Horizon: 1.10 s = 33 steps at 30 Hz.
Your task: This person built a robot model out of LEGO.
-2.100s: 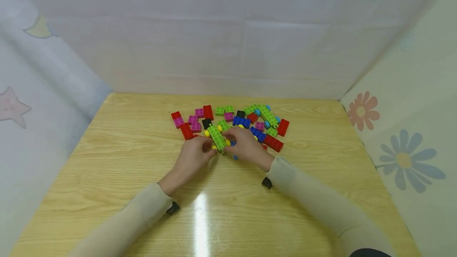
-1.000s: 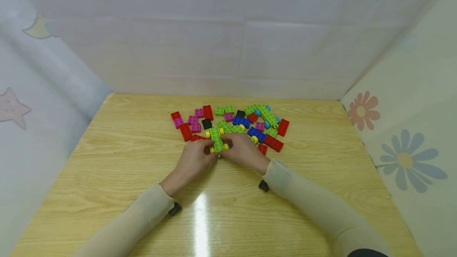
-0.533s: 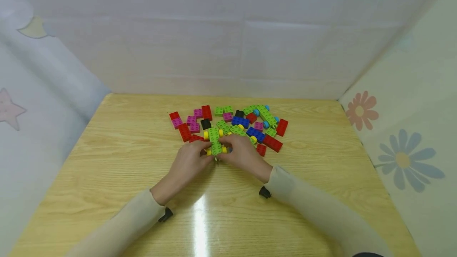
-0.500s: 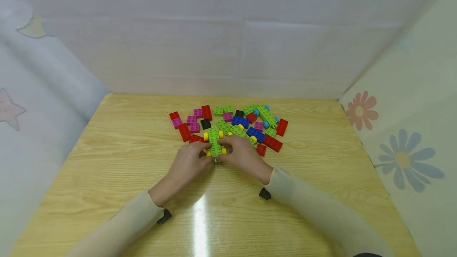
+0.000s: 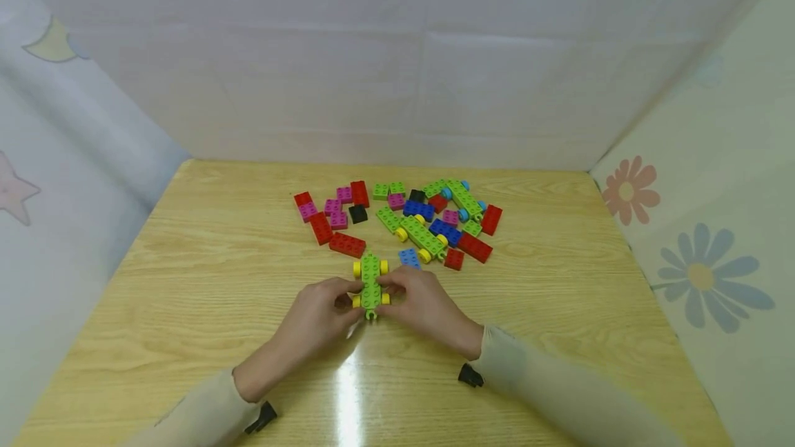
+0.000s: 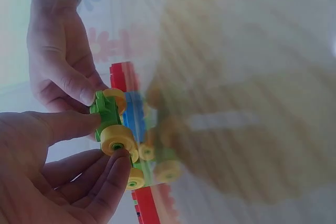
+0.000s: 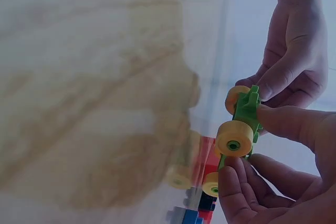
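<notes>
Both hands hold a lime-green toy car base (image 5: 370, 283) with yellow wheels, lined up lengthwise in front of the brick pile. My left hand (image 5: 318, 309) pinches its left side, and my right hand (image 5: 427, 309) pinches the right side. In the left wrist view, fingers and thumb sit around the rear yellow wheel (image 6: 116, 139) of the base. The right wrist view has the same base's yellow wheel (image 7: 234, 139) close to the fingertips. A light blue brick (image 5: 409, 258) lies just beyond the right hand.
A second green car base (image 5: 424, 239) with yellow wheels and a green base (image 5: 464, 199) with blue wheels lie among the bricks. Red bricks (image 5: 347, 245), pink bricks (image 5: 338, 220) and a black brick (image 5: 357, 213) spread to the left on the wooden table (image 5: 199, 261).
Both hands have brought the yellow-wheeled car base towards the near side of the table, away from the pile. The second yellow-wheeled base and light blue brick are now uncovered.
</notes>
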Motion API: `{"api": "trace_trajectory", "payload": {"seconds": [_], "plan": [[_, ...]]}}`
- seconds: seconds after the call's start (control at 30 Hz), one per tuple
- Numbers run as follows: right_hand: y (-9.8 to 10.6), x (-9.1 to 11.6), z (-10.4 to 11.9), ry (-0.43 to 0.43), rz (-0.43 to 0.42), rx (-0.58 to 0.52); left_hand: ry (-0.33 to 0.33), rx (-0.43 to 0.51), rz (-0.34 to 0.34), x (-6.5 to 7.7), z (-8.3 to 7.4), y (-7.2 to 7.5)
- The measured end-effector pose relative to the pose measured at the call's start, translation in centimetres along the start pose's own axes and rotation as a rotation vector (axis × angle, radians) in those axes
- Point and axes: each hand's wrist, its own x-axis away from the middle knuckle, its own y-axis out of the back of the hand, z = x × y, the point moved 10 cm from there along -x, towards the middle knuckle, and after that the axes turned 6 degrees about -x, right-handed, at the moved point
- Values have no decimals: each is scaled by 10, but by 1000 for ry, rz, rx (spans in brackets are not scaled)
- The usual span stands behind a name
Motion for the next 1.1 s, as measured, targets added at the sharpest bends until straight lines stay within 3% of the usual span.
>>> {"api": "trace_trajectory", "payload": {"seconds": [0.47,1.1], "plan": [[-7,4,-3,14,22,-14,9,23,14,4,6,-8],[-6,2,-13,-50,36,-100,62,73,50,1,18,-13]]}}
